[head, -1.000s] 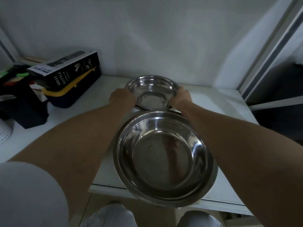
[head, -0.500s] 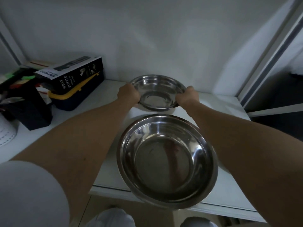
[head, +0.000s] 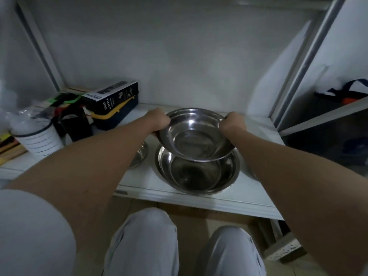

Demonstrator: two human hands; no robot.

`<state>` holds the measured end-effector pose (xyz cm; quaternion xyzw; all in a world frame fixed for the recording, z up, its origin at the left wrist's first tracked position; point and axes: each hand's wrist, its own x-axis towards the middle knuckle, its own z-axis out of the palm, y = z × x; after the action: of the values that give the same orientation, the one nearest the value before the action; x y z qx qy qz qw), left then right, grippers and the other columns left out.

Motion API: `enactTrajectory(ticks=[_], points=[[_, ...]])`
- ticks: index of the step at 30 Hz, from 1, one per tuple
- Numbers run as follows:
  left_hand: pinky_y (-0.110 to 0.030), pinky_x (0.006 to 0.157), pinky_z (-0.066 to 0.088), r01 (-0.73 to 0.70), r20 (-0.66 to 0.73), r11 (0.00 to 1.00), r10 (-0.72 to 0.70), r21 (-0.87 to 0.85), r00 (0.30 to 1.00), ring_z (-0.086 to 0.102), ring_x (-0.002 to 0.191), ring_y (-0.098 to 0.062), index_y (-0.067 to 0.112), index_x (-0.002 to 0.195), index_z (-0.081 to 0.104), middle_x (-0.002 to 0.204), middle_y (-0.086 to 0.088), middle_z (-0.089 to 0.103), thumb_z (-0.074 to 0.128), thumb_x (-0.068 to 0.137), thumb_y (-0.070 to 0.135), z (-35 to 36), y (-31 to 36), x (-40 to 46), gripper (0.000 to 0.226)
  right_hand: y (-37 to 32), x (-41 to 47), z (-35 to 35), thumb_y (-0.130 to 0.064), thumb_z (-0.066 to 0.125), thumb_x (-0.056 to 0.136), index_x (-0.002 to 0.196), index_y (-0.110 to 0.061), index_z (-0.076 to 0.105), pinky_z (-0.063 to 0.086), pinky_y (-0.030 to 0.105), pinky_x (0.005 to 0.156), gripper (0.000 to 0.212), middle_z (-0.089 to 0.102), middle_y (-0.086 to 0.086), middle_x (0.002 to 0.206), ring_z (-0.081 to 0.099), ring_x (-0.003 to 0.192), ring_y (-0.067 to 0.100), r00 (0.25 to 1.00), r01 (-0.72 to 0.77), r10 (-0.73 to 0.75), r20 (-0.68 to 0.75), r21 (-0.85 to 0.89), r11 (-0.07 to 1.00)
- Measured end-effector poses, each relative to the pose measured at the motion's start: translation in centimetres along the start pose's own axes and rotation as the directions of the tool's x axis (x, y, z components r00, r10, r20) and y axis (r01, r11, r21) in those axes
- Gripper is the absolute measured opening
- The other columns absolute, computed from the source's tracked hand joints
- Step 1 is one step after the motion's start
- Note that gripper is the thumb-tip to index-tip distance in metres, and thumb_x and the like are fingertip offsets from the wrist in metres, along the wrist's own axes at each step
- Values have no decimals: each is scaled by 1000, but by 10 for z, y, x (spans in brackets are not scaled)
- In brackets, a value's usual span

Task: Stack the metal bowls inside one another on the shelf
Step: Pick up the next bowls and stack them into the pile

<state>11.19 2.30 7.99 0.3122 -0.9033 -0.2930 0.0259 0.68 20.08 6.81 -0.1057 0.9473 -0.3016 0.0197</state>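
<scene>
Above shelf (head: 235, 198), both outstretched hands grip tilted smaller bowl (head: 196, 136).

the dark box (head: 114, 105) at the back left of the shelf read "spray bottle" in white letters down its side; the smaller print and the label on its top were too blurred to read.

Smaller bowl (head: 196, 136) above larger bowl (head: 199, 174) on shelf (head: 251, 198); box (head: 115, 102) back left.
</scene>
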Motion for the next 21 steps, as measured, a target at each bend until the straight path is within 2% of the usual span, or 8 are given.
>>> enactTrajectory(ticks=[3,5,9,12,17,21], points=[[-28,46,39,28,65,998,-31,47,997,54,63,-23,0,113,59,90,-17,58,44,95,9,14,-8,-15,25,15,-19,7,-22,56,91,118,1,61,47,35,92,36,62,21,124,59,116,37,998,-17,20,53,-49,999],[-28,47,42,44,86,997,-50,62,995,52,62,-21,3,106,59,84,-13,56,44,94,6,28,-17,-17,19,25,-28,14,-19,53,92,119,0,59,47,34,90,33,63,20,122,60,114,36,995,-28,34,91,-74,997],[-30,60,45,17,-5,992,-16,126,1000,57,69,-22,7,88,59,86,-11,60,51,92,9,50,-31,-16,10,39,-39,30,-20,52,93,120,1,59,47,38,94,35,63,20,120,60,113,35,992,-1,19,124,-141,990],[-31,68,44,-19,-114,975,45,220,992,58,78,-27,6,83,58,83,-11,59,55,90,7,54,-33,-16,8,45,-44,36,-20,52,91,122,3,56,43,40,98,39,58,22,125,55,117,37,993,35,-16,119,-156,987],[-34,77,52,-16,-164,942,76,337,983,66,94,-32,1,91,67,99,-16,69,57,89,3,63,-35,-14,10,48,-47,42,-16,53,92,126,3,53,40,36,102,38,45,22,135,51,120,35,984,88,-60,168,-167,982],[-34,73,50,-34,-157,946,88,321,984,66,94,-34,-1,94,65,101,-19,68,56,89,2,66,-40,-9,11,49,-45,43,-14,53,90,128,0,54,42,35,100,40,48,21,133,54,117,35,982,111,-86,169,-147,983]])
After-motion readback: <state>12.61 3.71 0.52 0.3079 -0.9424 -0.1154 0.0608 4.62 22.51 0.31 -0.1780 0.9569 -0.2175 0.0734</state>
